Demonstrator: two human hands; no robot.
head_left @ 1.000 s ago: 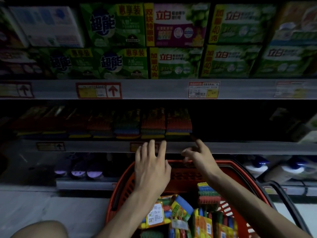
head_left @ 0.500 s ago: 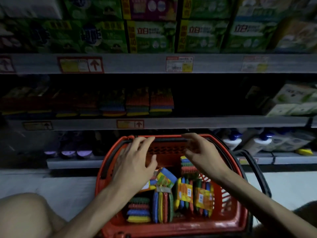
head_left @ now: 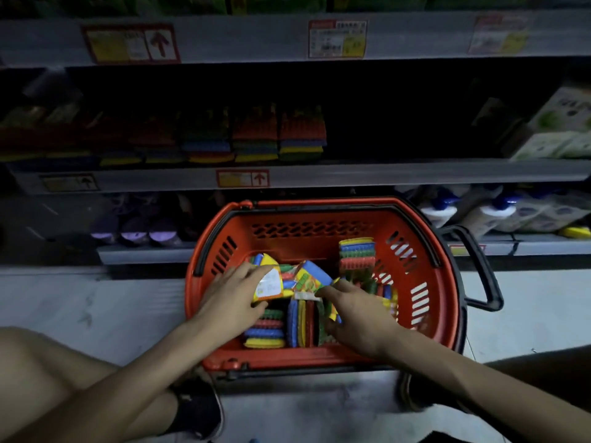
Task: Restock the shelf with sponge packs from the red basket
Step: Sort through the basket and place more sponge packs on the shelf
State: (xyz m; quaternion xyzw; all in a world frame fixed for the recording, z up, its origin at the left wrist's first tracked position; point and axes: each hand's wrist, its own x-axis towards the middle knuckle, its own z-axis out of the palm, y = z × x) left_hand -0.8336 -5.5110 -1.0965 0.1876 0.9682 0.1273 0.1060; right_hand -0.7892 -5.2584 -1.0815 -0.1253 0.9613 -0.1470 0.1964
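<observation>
Sponge packs [head_left: 271, 284], ribbed, glossy wrap, both hands gripping, slotted plastic red basket [head_left: 412, 260]

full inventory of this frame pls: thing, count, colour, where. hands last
red plastic basket: one, black handles, on the pale floor below the shelves
multicolour sponge packs in basket: several, count unclear; red, green, blue, yellow
multicolour sponge packs on shelf: a row, count unclear in the dark, middle shelf, left of centre
shelf price labels: about five, red, yellow and white, on the shelf edges
white bottles with blue caps: at least two, bottom shelf, right
purple-topped items: about three, bottom shelf, left
pale boxes: a few, middle shelf, far right
left hand: on a yellow-labelled pack
right hand: among the packs
</observation>
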